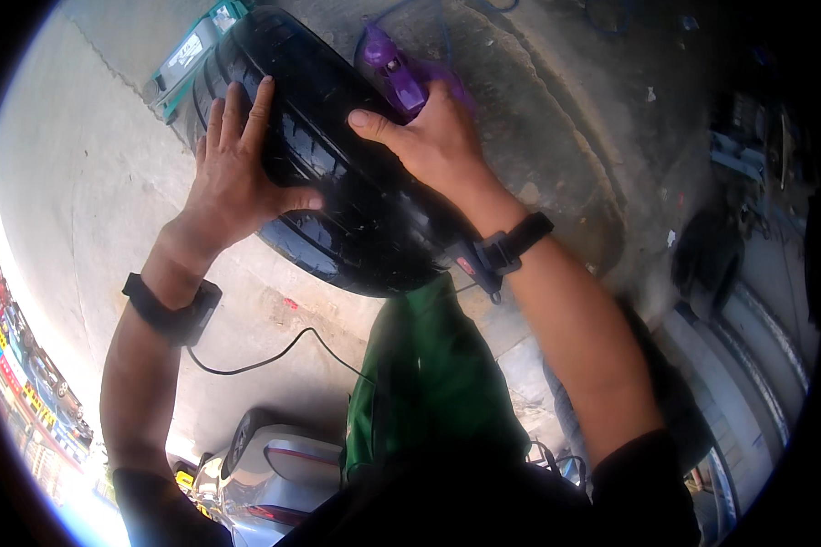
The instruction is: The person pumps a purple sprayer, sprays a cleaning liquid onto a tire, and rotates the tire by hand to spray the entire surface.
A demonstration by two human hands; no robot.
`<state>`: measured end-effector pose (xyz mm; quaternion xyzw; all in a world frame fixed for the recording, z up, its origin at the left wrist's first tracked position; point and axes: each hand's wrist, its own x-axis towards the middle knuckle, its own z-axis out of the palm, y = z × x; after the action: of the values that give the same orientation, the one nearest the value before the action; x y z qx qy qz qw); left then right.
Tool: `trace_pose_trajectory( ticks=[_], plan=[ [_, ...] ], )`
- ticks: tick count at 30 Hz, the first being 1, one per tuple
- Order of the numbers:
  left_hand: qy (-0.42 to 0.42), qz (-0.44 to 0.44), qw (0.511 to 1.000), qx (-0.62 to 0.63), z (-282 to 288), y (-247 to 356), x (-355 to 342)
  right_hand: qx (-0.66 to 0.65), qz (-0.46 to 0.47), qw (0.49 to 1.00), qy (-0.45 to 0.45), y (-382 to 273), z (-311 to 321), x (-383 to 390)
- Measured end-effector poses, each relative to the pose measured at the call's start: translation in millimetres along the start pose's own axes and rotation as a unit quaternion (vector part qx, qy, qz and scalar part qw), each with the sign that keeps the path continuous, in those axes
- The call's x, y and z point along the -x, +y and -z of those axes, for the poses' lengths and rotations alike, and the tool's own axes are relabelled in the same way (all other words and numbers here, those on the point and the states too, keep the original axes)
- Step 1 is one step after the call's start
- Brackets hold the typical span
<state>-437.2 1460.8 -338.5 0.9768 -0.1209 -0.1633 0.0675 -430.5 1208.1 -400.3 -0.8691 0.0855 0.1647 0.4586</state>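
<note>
A black tyre (365, 191) with a wet-looking shine stands in front of my green-clad legs, its grooved tread toward me and to the left. My left hand (237, 173) rests flat on the tread, fingers spread and thumb out to the side. At the tyre's right edge is my right hand (438, 141), its thumb lying along the shoulder and its fingers bent over the side, their tips partly hidden. Just beyond that hand lies a purple bottle-shaped object (394, 73); its exact kind is unclear. Both wrists carry black strapped devices.
A teal and grey object (196, 46) sits behind the tyre at the upper left. Cracked concrete floor (100, 155) surrounds it. A thin black cable (265, 362) hangs from the left wrist device. A silver car (283, 465) stands at the lower left, metal rails (748, 337) at the right.
</note>
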Motion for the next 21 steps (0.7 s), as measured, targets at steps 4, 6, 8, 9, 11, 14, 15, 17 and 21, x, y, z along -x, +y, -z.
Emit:
trace_pose_trajectory(
  ticks=[4,6,8,9,11,14,15,17,21],
  plan=[
    [0.010,0.004,0.999,0.037,-2.2,-33.6,15.4,0.029,-0.004,0.999,-0.017,-25.2,-24.6,12.1],
    [0.012,-0.002,0.998,0.057,-1.0,-53.5,13.9,-0.072,0.033,0.997,-0.001,-14.1,-35.3,7.4],
    [0.029,-0.018,0.993,0.110,-3.9,-76.4,11.5,-0.118,0.055,0.991,-0.019,-11.7,-22.3,14.4],
    [0.041,-0.021,0.991,0.122,-3.6,-79.7,5.3,-0.118,0.039,0.992,-0.025,0.7,-14.7,21.2],
    [0.057,-0.038,0.992,0.108,-7.6,-92.8,-9.8,-0.117,0.029,0.992,-0.022,15.0,-4.7,36.1],
    [0.039,-0.056,0.985,0.158,-0.6,-101.2,-40.8,-0.180,0.017,0.983,0.002,33.4,-2.3,57.5],
    [0.029,-0.053,0.983,0.172,0.6,-100.8,-49.2,-0.191,-0.001,0.981,0.028,36.6,-0.4,62.2],
    [0.025,-0.062,0.981,0.181,9.0,-108.2,-63.4,-0.204,0.001,0.974,0.097,40.5,0.5,69.0],
    [-0.057,-0.045,0.965,0.250,25.8,-130.2,-80.4,-0.182,-0.029,0.976,0.114,65.6,-7.9,74.6]
  ],
)
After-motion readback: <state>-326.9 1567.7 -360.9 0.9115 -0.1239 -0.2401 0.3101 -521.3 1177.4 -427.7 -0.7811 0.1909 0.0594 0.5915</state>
